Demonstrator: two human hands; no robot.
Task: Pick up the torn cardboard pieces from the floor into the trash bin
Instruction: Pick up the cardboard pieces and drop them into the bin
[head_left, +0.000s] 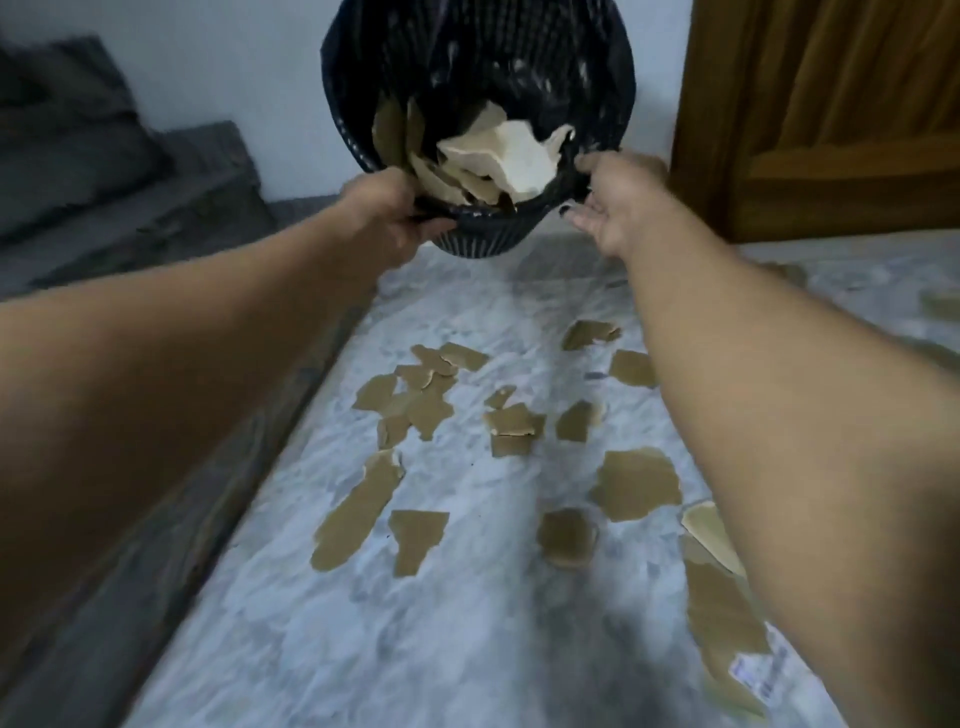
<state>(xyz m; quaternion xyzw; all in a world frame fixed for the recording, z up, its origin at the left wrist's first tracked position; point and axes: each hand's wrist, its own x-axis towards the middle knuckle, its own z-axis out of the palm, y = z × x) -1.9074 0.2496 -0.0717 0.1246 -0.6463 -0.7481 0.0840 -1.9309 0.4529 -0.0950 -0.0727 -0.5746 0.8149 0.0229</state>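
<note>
Left hand (387, 221) grips the trash bin (478, 104) rim; right hand (615, 205) rests half-open against its other side. Torn cardboard pieces (426, 405) litter the floor (467, 649) just below the bin; set it upright beside them before gathering

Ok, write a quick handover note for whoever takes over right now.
Left hand grips the near rim of the trash bin; right hand is open at the rim's right side, grip unclear.
The bin is tilted toward the camera, some cardboard already inside.
Left: many torn cardboard pieces scattered on the marble floor, from below the bin to the right edge.
</note>
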